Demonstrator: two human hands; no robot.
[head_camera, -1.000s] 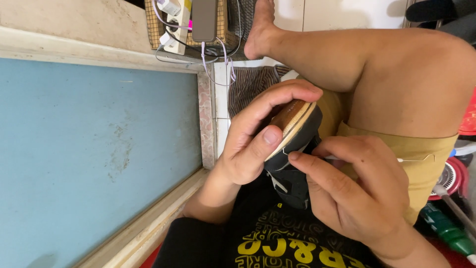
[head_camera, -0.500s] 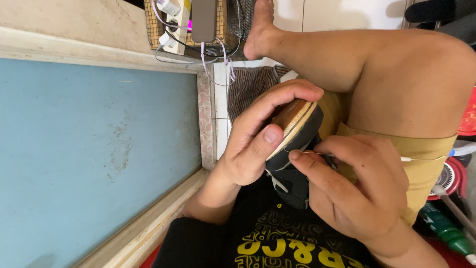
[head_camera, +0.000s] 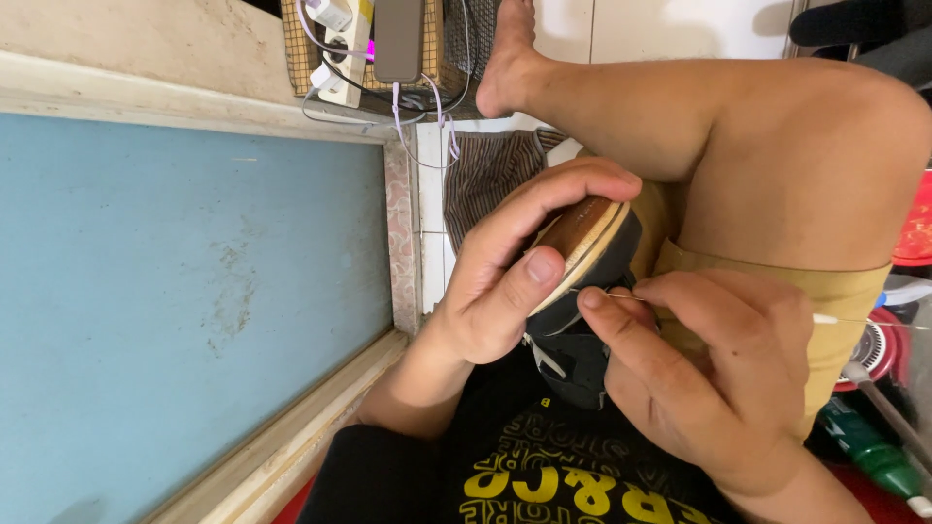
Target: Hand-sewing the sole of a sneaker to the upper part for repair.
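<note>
Tan-soled dark shoe (head_camera: 582, 281) sits gripped in the left hand (head_camera: 505, 272) while the right hand (head_camera: 718, 378) beside it pinches a needle (head_camera: 621, 296), stitching apparently unfinished.

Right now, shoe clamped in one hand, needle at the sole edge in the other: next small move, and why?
Probably push the needle on through the sole edge, then draw it out. The left hand grips the shoe firmly, thumb braced on the tan sole, and the right hand pinches the needle with its tip already at the seam between sole and dark upper. A thin white thread trails off to the right.
</note>
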